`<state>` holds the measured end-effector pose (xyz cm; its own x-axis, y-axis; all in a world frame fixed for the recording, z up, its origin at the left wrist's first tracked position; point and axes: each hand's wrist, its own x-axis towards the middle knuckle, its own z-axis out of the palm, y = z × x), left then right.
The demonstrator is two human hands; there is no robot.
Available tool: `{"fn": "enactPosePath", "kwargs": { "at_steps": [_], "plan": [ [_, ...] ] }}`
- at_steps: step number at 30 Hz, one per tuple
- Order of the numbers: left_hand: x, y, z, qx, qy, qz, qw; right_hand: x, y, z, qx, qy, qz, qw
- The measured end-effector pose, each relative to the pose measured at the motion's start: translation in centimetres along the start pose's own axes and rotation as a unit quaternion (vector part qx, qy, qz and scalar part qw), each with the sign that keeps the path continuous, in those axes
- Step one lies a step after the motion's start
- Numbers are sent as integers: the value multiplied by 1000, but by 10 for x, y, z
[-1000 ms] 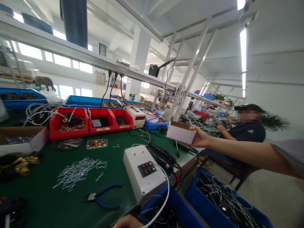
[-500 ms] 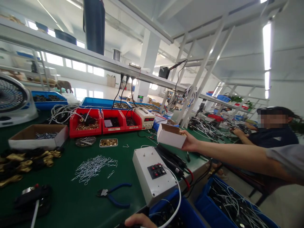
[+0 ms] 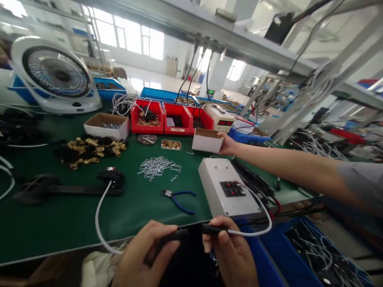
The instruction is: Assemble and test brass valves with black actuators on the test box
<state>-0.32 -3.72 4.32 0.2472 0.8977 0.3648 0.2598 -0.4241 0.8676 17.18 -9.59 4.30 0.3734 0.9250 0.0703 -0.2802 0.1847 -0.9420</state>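
At the bottom centre, my left hand [image 3: 149,251] pinches a black connector [image 3: 176,235], where a white cable [image 3: 100,227] reaches the hand. Facing it, my right hand [image 3: 231,253] has its fingers round a black connector [image 3: 213,229] on a white cable [image 3: 254,233] that loops to the grey box [image 3: 229,187] with red and black terminals. A small gap separates the two connector ends. Blue-handled cutters [image 3: 181,199] lie open on the green table [image 3: 143,215], in front of a pile of metal clips [image 3: 157,166].
Another person's hand [image 3: 227,144] holds a white carton [image 3: 206,142] behind the grey box. Red bins [image 3: 178,129], brass parts [image 3: 89,149], a fan [image 3: 60,75] and a black device [image 3: 110,181] stand on the table. Blue crates [image 3: 299,243] sit lower right.
The view has swung left and down. Both my hands now show with connectors, where only part of one hand showed at the bottom edge. The other person's carton is lower, near the table.
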Motion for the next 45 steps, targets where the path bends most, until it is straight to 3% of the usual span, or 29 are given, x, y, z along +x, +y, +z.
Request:
{"fn": "enactPosePath", "kwargs": {
  "at_steps": [4,10,23,28,35,38,45],
  "plan": [
    [4,5,-5,3,-17,41,999,5,-12,7,-17,-18,8,1000],
    [4,4,-12,12,-40,74,996,2,-8,12,-54,-38,1,998],
    [5,6,-12,24,-79,79,993,4,-18,4,-139,-66,-21,988],
    [0,7,-10,3,-57,90,994,2,-19,8,-106,-39,10,993],
    [2,7,-10,19,-59,162,985,3,-20,11,-97,-24,51,994],
    [1,5,-10,2,-45,148,988,1,-20,12,-87,-17,54,995],
    [0,-2,-2,18,-62,169,984,2,-10,3,-124,-60,91,986]
  ]
}}
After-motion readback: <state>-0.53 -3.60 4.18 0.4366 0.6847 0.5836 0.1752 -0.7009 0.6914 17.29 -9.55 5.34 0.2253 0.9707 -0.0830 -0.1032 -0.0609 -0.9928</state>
